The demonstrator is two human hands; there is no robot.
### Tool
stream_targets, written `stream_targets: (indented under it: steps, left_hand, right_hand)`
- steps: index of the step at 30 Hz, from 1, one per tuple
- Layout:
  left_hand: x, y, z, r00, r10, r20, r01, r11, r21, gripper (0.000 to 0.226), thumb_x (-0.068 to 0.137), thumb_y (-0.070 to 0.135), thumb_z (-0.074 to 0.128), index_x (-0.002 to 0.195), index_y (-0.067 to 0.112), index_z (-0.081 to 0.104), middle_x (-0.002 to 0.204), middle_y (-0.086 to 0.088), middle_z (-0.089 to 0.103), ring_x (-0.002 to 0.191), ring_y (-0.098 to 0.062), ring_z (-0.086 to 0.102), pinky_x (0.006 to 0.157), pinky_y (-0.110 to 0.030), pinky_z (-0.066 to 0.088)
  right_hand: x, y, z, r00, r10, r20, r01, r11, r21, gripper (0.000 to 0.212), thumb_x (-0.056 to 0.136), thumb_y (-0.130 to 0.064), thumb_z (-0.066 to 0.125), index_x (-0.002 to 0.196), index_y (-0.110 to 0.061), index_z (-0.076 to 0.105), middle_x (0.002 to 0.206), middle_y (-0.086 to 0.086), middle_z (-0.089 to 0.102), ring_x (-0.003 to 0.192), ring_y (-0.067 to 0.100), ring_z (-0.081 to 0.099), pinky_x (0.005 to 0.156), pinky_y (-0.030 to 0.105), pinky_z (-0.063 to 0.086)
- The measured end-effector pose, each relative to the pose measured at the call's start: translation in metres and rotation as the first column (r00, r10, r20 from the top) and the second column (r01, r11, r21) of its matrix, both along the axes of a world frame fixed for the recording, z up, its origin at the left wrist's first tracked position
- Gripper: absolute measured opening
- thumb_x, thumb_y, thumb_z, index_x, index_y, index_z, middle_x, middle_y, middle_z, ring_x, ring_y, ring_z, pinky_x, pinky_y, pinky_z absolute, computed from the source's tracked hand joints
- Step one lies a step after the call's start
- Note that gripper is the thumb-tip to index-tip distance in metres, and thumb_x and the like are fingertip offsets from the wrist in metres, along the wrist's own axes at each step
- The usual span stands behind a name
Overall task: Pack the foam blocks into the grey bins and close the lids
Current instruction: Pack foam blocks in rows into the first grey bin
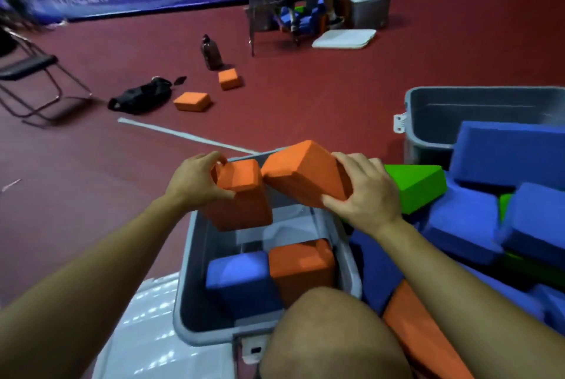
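Orange foam, matte and faintly pitted, filled both hands above the open grey bin (195,244). The left hand (195,181) gripped the upper end of one orange block (241,195), thumb on the near face and fingers curled over the far side; that block hung nearly upright, its long axis running down into the bin. Touching it at a top corner, the second orange block (305,177) lay tilted, long axis sloping from upper left down to the right hand (367,192), which clasped its right end. Judging by the one-handed holds, such blocks were probably light, slightly squashy and grippy, best taken across the narrow thickness near one end. Inside the bin a blue block (241,281) and another orange one (301,265) stood side by side, with room beyond them. Further right sat a loose heap of blue and green blocks (477,213).
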State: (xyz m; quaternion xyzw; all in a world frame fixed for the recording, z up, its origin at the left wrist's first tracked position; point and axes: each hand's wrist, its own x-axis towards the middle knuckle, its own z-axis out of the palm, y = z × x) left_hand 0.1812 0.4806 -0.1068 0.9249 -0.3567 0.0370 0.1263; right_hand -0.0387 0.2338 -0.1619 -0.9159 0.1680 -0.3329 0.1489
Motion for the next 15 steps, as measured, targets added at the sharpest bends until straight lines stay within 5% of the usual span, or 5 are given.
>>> stream_targets:
  steps: [10,15]
  left_hand:
    - [0.019,0.048,-0.096,0.992,0.050,-0.120,-0.047,0.999,0.028,0.094,0.044,0.073,0.058,0.126,0.026,0.056,0.113,-0.003,0.061,0.101,-0.027,0.057,0.082,-0.042,0.050]
    - [0.023,0.054,-0.127,0.992,0.053,-0.117,-0.051,0.999,0.017,0.095,0.057,0.068,0.070,0.140,0.027,0.048,0.132,-0.004,0.053,0.121,-0.028,0.048,0.094,-0.047,0.047]
  right_hand:
    - [0.076,0.016,-0.035,0.956,0.118,-0.269,-0.138,0.989,-0.057,0.080,0.060,-0.057,0.057,0.135,-0.031,0.050,0.126,-0.007,0.059,0.108,0.027,0.049,0.086,0.041,0.039]
    - [0.091,0.013,-0.059,0.928,0.133,-0.347,-0.170,0.982,-0.079,0.079,0.061,-0.055,0.057,0.137,-0.034,0.050,0.125,-0.007,0.059,0.107,0.027,0.049,0.087,0.040,0.037]
